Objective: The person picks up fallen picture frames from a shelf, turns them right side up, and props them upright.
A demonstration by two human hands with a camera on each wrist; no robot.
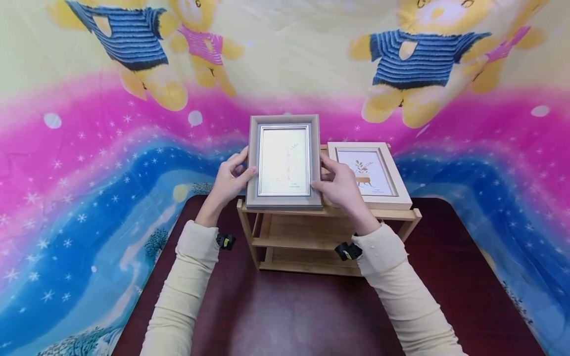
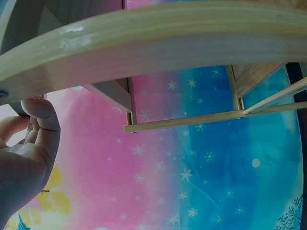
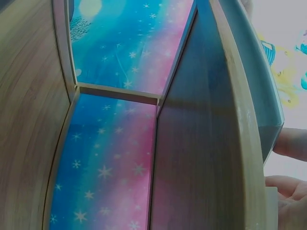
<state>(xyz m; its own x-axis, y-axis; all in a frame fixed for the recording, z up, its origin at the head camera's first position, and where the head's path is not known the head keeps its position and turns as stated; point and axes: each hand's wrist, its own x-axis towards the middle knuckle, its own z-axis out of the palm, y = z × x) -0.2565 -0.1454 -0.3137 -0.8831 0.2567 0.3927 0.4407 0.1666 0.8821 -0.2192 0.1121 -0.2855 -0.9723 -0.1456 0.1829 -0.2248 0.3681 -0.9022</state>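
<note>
Grey frame (image 1: 285,160), left of pale frame (image 1: 370,173): left grip (image 1: 230,179) and right grip (image 1: 342,187) pinch opposite sides, probably for balance.

A dark red-brown table (image 1: 303,316) with rounded far corners supports a light wooden rack (image 1: 294,242) of three tiers. On the right part of the top tier (image 1: 387,213) lies a cream picture frame (image 1: 378,170), face up. A grey picture frame (image 1: 285,163) is at the left part of the same tier; whether its lower edge touches the wood cannot be told.
</note>
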